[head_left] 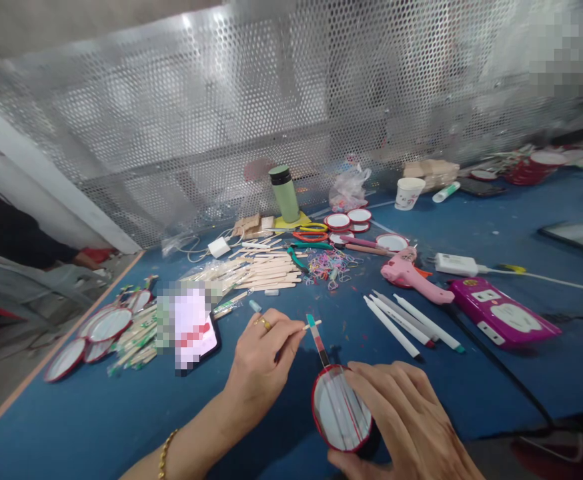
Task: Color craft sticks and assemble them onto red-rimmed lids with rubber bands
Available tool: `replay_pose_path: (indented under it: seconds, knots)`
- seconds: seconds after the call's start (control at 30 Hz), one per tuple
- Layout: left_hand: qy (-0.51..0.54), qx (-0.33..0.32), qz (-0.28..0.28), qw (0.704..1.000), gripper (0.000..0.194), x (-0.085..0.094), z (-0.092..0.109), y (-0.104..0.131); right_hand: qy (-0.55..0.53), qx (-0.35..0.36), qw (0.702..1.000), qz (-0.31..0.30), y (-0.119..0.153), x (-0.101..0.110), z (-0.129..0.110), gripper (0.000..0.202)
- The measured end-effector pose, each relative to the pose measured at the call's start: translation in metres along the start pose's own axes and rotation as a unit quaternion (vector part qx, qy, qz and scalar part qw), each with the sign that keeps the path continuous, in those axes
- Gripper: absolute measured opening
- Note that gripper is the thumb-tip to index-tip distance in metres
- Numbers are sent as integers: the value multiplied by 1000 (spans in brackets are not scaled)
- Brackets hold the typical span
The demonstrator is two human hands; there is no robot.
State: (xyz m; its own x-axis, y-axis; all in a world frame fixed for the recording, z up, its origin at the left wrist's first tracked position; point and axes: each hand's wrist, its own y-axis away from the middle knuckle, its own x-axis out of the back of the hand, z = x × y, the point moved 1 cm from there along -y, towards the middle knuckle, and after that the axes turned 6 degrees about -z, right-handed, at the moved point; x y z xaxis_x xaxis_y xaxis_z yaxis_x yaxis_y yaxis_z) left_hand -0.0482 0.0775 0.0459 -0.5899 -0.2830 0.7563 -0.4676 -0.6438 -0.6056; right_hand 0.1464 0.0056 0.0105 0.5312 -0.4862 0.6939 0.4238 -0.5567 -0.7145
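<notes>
Two hands at a small round lid on the blue table [121, 420]

The right hand [411, 427] curls round the red-rimmed lid [341, 413], well in front of the pink glue gun [409, 273]; the left hand [261, 360] pinches a thin stick [311, 325] just behind the lid. Lid looks light, thin, bendable: best held by its rim.

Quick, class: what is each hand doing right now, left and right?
Left hand: closed, pinching a small stick at its fingertips.
Right hand: closed in a grip around the red-rimmed round mirror with a coloured stick handle.
</notes>
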Motion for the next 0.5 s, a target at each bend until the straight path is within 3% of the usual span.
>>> replay_pose_path:
  seconds: [0.5]
  knots:
    - [-1,8,1,1000,12,0,1,1,2,-8,1000,-2,4,-3,0,43]
